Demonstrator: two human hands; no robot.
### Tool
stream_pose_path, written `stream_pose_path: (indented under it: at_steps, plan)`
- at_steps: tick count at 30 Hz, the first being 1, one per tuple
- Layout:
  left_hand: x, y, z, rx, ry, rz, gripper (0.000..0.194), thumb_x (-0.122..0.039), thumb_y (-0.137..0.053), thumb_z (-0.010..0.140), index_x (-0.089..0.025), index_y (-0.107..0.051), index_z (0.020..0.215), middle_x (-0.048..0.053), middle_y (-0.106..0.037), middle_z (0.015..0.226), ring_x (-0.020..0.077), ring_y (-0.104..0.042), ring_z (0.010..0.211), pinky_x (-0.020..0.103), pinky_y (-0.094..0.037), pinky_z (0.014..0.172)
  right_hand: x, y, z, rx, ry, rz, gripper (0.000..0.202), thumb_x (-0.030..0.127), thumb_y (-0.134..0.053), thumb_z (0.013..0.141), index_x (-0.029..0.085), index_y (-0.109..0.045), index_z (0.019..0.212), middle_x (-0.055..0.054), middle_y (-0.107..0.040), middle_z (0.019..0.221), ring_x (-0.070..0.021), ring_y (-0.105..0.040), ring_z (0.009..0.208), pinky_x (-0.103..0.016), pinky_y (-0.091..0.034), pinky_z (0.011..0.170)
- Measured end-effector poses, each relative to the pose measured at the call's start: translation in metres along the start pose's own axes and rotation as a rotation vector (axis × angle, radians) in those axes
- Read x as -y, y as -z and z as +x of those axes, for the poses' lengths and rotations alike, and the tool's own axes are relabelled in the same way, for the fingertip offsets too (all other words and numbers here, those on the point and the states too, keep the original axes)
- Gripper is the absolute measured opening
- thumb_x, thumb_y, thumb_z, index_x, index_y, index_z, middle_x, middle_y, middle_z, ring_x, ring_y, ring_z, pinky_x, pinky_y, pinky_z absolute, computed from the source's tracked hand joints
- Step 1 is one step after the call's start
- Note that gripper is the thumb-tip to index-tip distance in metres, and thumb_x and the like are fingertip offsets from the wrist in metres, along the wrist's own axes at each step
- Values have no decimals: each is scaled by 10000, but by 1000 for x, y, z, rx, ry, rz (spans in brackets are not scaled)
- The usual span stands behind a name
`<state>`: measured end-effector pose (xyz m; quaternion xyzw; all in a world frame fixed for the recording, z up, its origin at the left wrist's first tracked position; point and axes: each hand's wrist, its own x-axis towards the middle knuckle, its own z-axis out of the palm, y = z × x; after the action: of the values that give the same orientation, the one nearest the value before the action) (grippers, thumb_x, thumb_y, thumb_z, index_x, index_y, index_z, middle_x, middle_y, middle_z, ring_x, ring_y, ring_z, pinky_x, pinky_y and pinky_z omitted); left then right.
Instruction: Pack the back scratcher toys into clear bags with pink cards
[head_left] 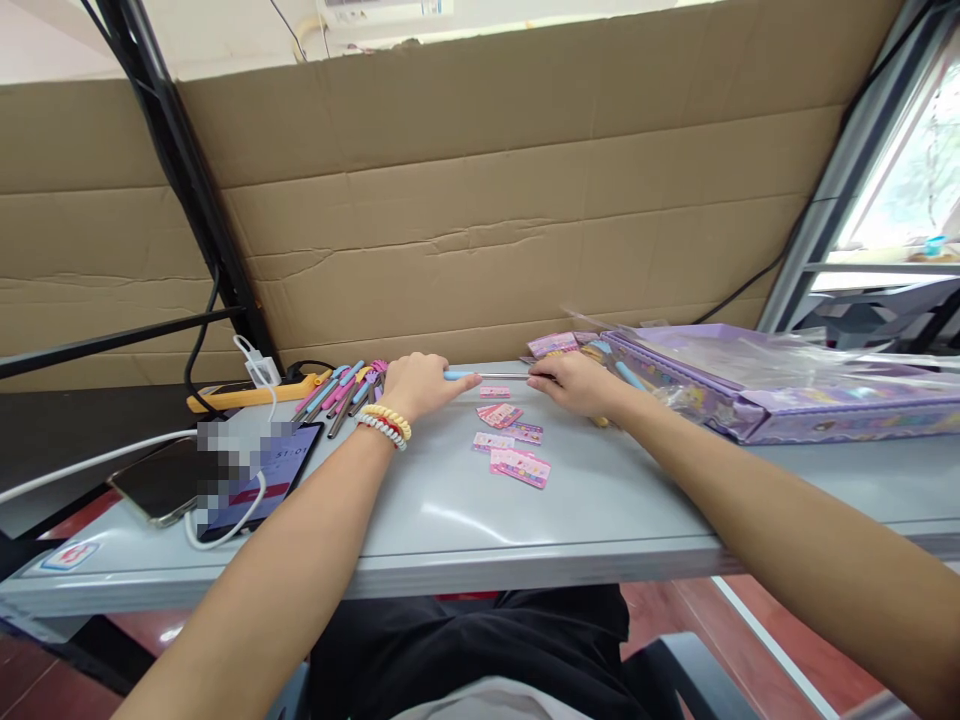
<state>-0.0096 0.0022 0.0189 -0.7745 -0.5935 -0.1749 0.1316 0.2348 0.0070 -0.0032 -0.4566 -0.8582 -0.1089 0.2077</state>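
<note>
A slim pen (504,376), pale blue at its left end and silver toward the right, is stretched level between my hands. My left hand (417,388), with beaded bracelets at the wrist, is closed around the blue end with its thumb lying along it. The silver end runs into the closed fingers of my right hand (573,383), which hide its tip. Several small pink and purple printed cards (523,467) lie below the pen on the grey table (450,520), some overlapping. Just left of my left hand is a pile of pink, blue and dark pens (346,392).
A purple box (810,405) with clear plastic film over it stands at the right. More pink cards (553,345) lie behind my right hand. At the left are a phone (161,482), a tablet (289,470) and a white cable (259,490). Cardboard (480,220) walls off the back.
</note>
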Motion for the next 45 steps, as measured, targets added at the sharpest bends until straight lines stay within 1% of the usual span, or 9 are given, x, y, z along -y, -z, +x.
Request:
stream_pose_path:
  at_steps: [9,16,23,30,34,37,40,43,45]
  plan:
    - [4,2,-1,-16,-9,14,736,-836,-260,673,-196,-621,634,112,-673,737,276,-623,717,317,-373,589,14,-1,-2,-56,-26,-111,309,290,-386,888,160,-624,740,-72,-646,715,-167,-526,650,-271,-292,586]
    - [-1,7,-4,29,18,12,720,-825,-291,671,-205,-657,679,118,-680,751,289,-627,755,325,-389,619,24,2,-2,22,-90,-192,292,282,-370,907,156,-612,804,-92,-660,760,-189,-566,678,-277,-282,576]
    - [-19,3,-9,18,-55,56,753,-809,-264,700,-194,-697,737,136,-665,733,300,-629,758,347,-409,642,42,-1,0,127,-55,-216,300,295,-334,929,152,-585,846,-110,-656,737,-195,-581,657,-281,-254,553]
    - [-34,0,-16,7,-42,52,756,-781,-260,730,-182,-710,830,154,-666,754,310,-630,779,359,-411,663,42,-4,-1,98,-47,-182,292,280,-337,925,163,-561,778,-92,-633,704,-170,-538,605,-273,-242,533]
    - [-27,1,-12,-20,-100,42,668,-725,-299,771,-191,-698,803,137,-675,770,299,-631,804,343,-399,667,41,1,1,82,-41,-111,311,297,-336,932,166,-562,764,-78,-626,680,-158,-532,601,-264,-265,546]
    - [-16,0,-6,-22,-196,2,505,-606,-362,822,-216,-682,823,92,-693,815,265,-628,826,312,-383,647,41,7,3,105,-54,-97,319,310,-344,930,169,-581,770,-76,-633,686,-163,-548,626,-262,-284,555]
    - [-7,-5,1,-25,-249,-40,366,-493,-409,843,-233,-666,863,51,-702,859,221,-621,822,286,-358,617,37,12,5,154,-139,-140,381,400,-327,929,175,-602,790,-89,-654,755,-189,-576,680,-267,-295,554]
    - [0,-9,5,-58,-291,-16,400,-517,-410,840,-213,-666,797,58,-699,815,211,-613,794,289,-345,615,30,12,5,235,-212,-185,444,452,-282,925,174,-612,821,-105,-664,817,-221,-595,727,-276,-308,560]
    - [2,-10,6,-51,-297,3,464,-576,-402,825,-202,-660,732,70,-691,764,215,-609,769,292,-339,609,27,10,4,279,-207,-188,457,440,-256,930,171,-614,835,-115,-665,834,-234,-601,748,-282,-318,566]
